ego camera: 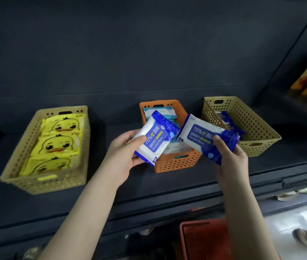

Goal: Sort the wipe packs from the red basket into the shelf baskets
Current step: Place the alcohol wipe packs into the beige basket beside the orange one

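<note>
On the shelf at left, a tan basket (15, 160) packed with yellow duck packs (55, 145), lined up from near to far. Right of it, the left hand (124, 152), thumb across the face and fingers curled beneath, gripping a blue-and-white alcohol wipe pack (156, 139), held in the air in front of the orange basket (175, 164), itself stocked with pale teal packs (160, 110). Next, a second alcohol pack (205, 136), clasped at its blue end by the right hand (231, 156), thumb on top and fingers wrapped under, angled toward the right tan basket (259, 147), already home to matching blue packs (227, 121). Low and near, the red basket (203, 239), partly hidden behind the right forearm.

Likely trouble: the left pack, so close to the orange basket, easily let go among the wrong kind. On the right, slick film gripped at one end only, liable to slip and land short of the rim. Two packs with corners close together, apt to knock each other if carried rightward at once.
</note>
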Demonstrator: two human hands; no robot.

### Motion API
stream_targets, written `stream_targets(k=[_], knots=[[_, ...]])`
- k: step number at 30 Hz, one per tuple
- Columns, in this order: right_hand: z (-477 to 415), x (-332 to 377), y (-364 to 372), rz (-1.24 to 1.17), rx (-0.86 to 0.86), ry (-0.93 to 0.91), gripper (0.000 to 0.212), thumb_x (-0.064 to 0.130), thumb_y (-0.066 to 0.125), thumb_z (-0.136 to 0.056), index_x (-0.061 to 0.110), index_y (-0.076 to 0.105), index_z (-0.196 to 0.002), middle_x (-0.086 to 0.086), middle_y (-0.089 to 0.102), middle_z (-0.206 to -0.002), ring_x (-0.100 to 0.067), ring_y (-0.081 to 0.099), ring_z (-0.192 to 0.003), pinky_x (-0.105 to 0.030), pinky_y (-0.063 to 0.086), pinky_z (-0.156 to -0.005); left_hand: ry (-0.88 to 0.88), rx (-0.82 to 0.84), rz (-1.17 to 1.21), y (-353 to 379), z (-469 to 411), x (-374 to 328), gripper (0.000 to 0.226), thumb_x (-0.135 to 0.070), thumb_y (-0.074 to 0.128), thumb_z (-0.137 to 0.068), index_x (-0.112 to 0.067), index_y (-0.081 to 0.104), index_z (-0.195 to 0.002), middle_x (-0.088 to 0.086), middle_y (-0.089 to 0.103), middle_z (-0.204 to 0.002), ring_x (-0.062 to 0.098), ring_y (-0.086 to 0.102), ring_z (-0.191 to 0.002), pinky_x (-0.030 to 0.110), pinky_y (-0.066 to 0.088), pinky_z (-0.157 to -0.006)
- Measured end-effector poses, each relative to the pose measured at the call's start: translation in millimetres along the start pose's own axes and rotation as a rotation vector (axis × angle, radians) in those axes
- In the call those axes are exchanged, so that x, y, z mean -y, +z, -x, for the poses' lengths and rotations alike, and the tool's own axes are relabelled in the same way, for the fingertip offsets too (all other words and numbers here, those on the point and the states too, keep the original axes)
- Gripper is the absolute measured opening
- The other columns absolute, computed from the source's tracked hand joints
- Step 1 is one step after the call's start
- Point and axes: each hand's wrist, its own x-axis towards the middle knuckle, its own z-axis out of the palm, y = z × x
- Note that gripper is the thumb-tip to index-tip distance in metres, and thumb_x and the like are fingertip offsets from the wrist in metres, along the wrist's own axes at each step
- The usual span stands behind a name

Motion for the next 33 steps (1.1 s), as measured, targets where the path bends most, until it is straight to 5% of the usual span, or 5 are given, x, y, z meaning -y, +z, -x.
stream_targets(k=[7,15,19,25,33], knots=[[-129.4,35.1,-32.8,0.114,-0.05,-0.022,0.011,0.018,0.07,-0.087,0.014,0.068,-0.097,-0.011,0.073,-0.102,-0.023,0.072,-0.092,-0.038,0.058,-0.082,-0.015,0.058,-0.023,94.5,-99.2,3.9,0.026,-0.013,0.06,-0.093,-0.016,0.063,-0.118,0.006,0.073,-0.105,0.024,0.071,-0.092,0.045,0.059,-0.079],[-264.1,66.2,-58.4,0.537,-0.127,-0.168,0.018,0.024,0.072,-0.084,0.008,0.069,-0.09,-0.011,0.072,-0.091,-0.025,0.069,-0.083,-0.045,0.056,-0.08,-0.104,0.007,0.06,151.0,-169.8,18.8,0.02,-0.014,0.064,-0.09,-0.014,0.064,-0.111,0.005,0.076,-0.094,0.018,0.072,-0.077,0.036,0.059,-0.06],[-317.7,52.5,-46.7,0.798,-0.014,-0.045,0.016,0.026,0.072,-0.084,0.013,0.066,-0.092,-0.007,0.07,-0.092,-0.024,0.066,-0.085,-0.04,0.053,-0.08,-0.125,-0.028,0.066,160.6,-191.3,26.8,0.026,-0.017,0.066,-0.089,-0.015,0.064,-0.115,0.005,0.076,-0.093,0.019,0.072,-0.078,0.035,0.057,-0.059],[-365.8,18.3,-34.1,0.724,0.058,0.23,0.032,0.023,0.077,-0.08,0.008,0.066,-0.106,-0.009,0.07,-0.088,-0.028,0.067,-0.082,-0.044,0.056,-0.084,-0.099,-0.131,0.11,170.8,-217.3,33.5,0.014,-0.023,0.067,-0.089,-0.019,0.06,-0.1,0.003,0.074,-0.093,0.016,0.071,-0.077,0.03,0.056,-0.053],[-381.1,-3.2,-36.0,1.399,0.109,-0.239,0.058,0.036,0.077,-0.077,0.015,0.056,-0.127,-0.013,0.055,-0.13,-0.033,0.049,-0.12,-0.04,0.041,-0.098,-0.083,-0.097,0.119,165.4,-232.1,41.9,0.022,-0.031,0.065,-0.087,-0.017,0.06,-0.104,0.004,0.074,-0.094,0.017,0.07,-0.082,0.03,0.054,-0.056]])
